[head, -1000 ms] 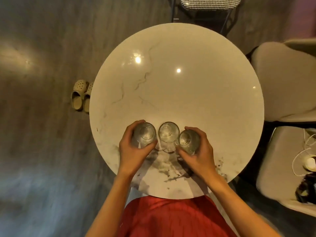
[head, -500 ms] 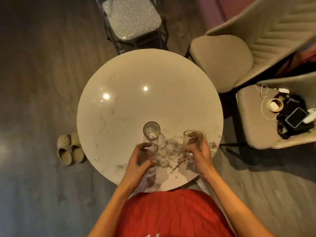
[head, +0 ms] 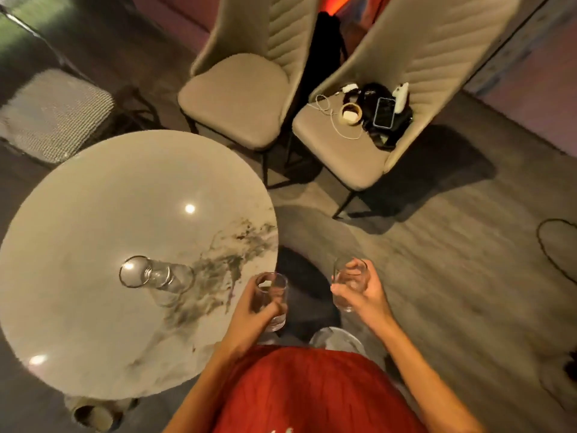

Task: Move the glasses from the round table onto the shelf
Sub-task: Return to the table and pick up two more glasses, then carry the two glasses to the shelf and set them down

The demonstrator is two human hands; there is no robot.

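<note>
Two hands, left [head: 249, 310] and right [head: 365, 293], each grip a glass beside the round table [head: 93, 214]; chairs [head: 237, 98] stand ahead.

No readable text, labels, brands or nos. anywhere. Phone [head: 384, 112] on the chair seat [head: 340, 151] has a dark, blank screen. White marks at btm edge of the red shirt [head: 312, 392] are cut off, illegible.

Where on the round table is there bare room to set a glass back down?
Nearly all of the round table is bare; only one glass stands there, near the dark veining. The phone-cluttered chair is crowded; its neighbouring chair seat is free.
</note>
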